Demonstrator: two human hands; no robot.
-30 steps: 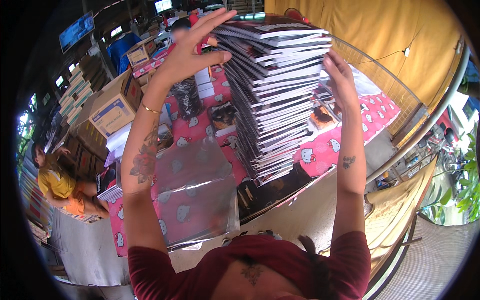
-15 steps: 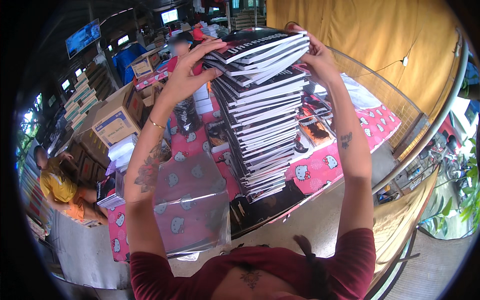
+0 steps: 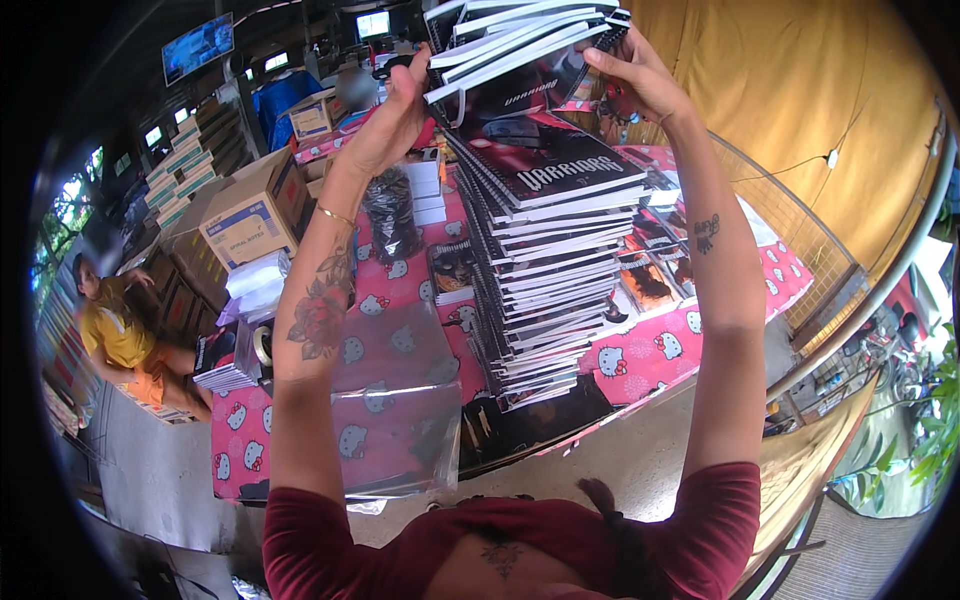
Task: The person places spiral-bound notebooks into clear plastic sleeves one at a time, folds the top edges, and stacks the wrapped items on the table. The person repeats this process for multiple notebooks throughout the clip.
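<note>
Both my hands hold a loose bundle of spiral-bound notebooks (image 3: 520, 65) up above a tall stack. My left hand (image 3: 398, 112) grips the bundle's left end, its fingers partly hidden. At the right end my right hand (image 3: 642, 78) pinches the notebooks, thumb in front and fingers behind. The bundle is tilted and fanned, showing white page edges and dark covers. Below it, the stack of notebooks (image 3: 540, 275) stands uneven on the table, its top dark cover with pale lettering exposed.
A pink patterned cloth (image 3: 640, 350) covers the table, with clear plastic sheeting (image 3: 395, 420) at front left. Beside the stack lie smaller booklets (image 3: 640, 280) and a black plastic-wrapped bundle (image 3: 392, 215). Cardboard boxes (image 3: 255, 215) stand left. A person in yellow (image 3: 120, 325) sits far left.
My hands have lifted the upper notebooks off the stack and moved them up and away. The stack's top cover is now exposed, and the view has shifted slightly.
</note>
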